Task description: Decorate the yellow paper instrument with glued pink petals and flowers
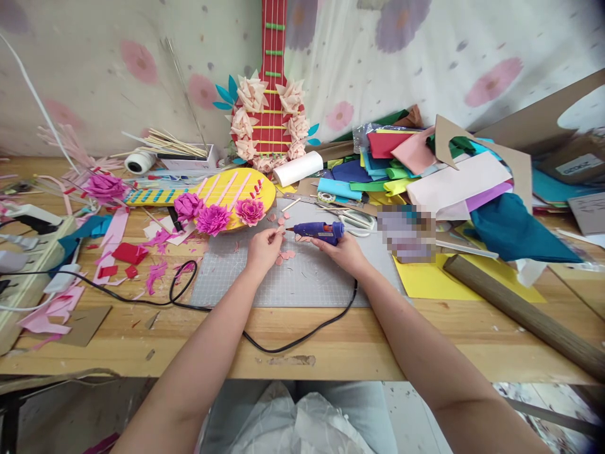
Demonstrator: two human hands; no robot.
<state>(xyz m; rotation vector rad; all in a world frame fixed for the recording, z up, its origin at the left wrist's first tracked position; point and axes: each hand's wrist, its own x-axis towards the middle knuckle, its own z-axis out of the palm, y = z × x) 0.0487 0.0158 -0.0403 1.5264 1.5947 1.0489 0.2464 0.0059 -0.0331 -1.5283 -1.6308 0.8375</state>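
Head view: gluing a small pink petal.
Right hand is gripping the glue gun; left hand is pinching a petal at its nozzle, likely needing a steady dab next.

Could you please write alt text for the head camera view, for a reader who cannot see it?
The right hand holds a blue glue gun over a grey cutting mat, nozzle toward a small pink piece pinched in the left hand. A yellow paper guitar with magenta flowers lies behind, and coloured paper sheets are heaped to the right.
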